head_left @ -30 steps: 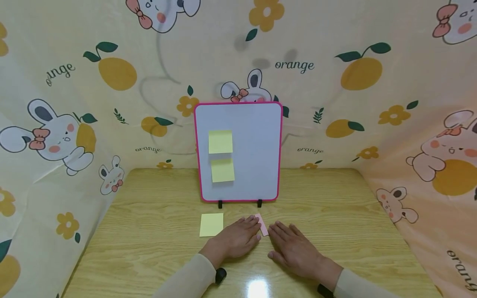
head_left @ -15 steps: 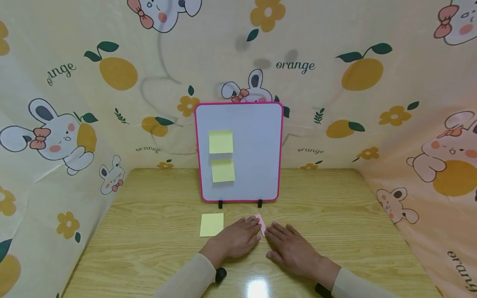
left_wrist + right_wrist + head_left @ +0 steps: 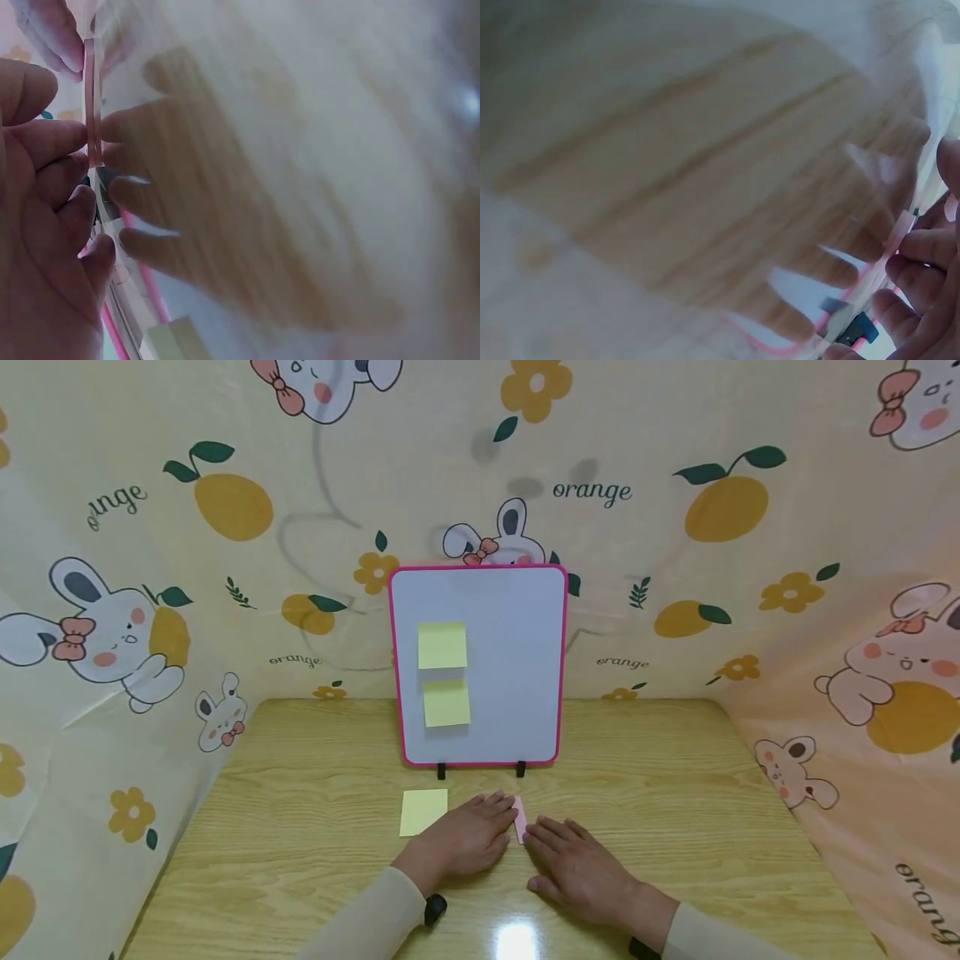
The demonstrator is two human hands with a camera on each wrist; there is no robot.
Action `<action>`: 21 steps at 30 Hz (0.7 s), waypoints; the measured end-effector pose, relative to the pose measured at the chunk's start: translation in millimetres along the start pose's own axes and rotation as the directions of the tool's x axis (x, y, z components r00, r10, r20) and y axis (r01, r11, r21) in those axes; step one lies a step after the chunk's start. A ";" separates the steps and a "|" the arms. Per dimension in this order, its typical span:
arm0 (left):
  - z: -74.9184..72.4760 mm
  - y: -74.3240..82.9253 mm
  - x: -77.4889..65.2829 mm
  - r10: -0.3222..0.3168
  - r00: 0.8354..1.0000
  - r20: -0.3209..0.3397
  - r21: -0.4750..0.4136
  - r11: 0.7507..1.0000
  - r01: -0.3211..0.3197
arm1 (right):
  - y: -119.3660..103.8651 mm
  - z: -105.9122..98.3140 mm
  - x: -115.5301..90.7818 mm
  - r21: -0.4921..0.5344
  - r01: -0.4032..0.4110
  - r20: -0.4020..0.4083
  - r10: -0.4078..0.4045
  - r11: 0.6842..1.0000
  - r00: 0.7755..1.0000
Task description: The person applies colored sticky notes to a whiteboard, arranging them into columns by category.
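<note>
A narrow pink strip [image 3: 520,820] lies on the wooden table between my two hands. My left hand [image 3: 468,835] lies palm down with straight fingers, its fingertips at the strip's left edge. On the other side, my right hand [image 3: 585,868] is also palm down and flat, index fingertip right at the strip's lower right end. In the left wrist view, the pink strip [image 3: 91,101] shows edge-on beside the fingertips. A yellow sticky note [image 3: 423,812] lies on the table left of my left hand, its lower right corner partly covered.
Behind the hands stands a pink-framed whiteboard [image 3: 517,668] on two black feet [image 3: 441,771]. Two yellow sticky notes, an upper note [image 3: 442,646] and a lower note [image 3: 447,703], are stuck to its left half. A printed cloth [image 3: 600,410] surrounds the table.
The pink strip has turned from slanted to nearly upright in the head view and shifted slightly nearer. Both hands have moved a little left, the right one also slightly nearer.
</note>
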State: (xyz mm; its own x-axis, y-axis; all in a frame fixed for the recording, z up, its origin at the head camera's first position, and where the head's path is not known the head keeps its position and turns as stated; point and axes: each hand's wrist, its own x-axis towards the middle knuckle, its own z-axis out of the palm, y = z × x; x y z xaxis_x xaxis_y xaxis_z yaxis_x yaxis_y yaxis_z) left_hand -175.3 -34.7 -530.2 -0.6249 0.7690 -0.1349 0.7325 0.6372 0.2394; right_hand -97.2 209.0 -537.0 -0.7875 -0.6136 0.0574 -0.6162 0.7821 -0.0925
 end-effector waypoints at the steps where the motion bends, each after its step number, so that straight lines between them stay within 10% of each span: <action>1: -0.4 -0.3 0.5 0.000 1.000 0.007 0.004 1.000 0.000 | -0.2 0.5 -0.1 -0.007 0.001 -0.004 -0.001 1.000 1.000; 21: -6.3 -26.7 6.6 0.130 0.991 0.042 0.197 0.971 -0.135 | -1.2 -3.1 1.0 0.006 -0.025 0.029 0.025 1.000 0.999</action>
State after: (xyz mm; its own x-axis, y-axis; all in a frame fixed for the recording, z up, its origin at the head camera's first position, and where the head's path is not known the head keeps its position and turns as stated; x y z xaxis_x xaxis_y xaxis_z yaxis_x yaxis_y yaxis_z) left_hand -200.7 -47.0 -531.4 -0.5128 0.8466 -0.1427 0.8490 0.5247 0.0617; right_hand -97.2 207.9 -533.7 -0.8018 -0.5970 0.0259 -0.5962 0.7965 -0.1003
